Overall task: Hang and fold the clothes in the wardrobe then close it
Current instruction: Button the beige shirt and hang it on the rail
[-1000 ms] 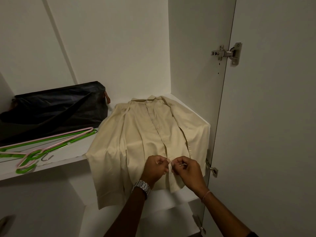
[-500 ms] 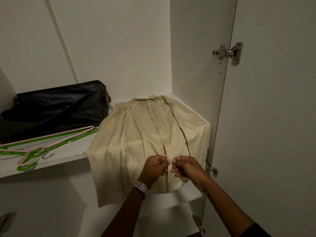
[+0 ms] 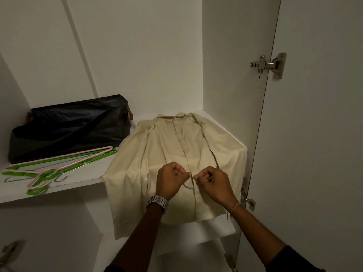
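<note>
**Buttoning the shirt front**

Both hands sit slightly higher on the placket than before. Left hand (image 3: 171, 178) and right hand (image 3: 213, 182) pinch the cream shirt (image 3: 172, 146), spread on the shelf (image 3: 78, 185). Keep edges aligned, fabric taut.

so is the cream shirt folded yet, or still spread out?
Spread. The cream shirt lies front up on the shelf, hem hanging over the edge; both hands pinch its placket.

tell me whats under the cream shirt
The cream shirt lies on the white shelf, its lower part hanging over the front edge. Whatever else is beneath it is covered.
</note>
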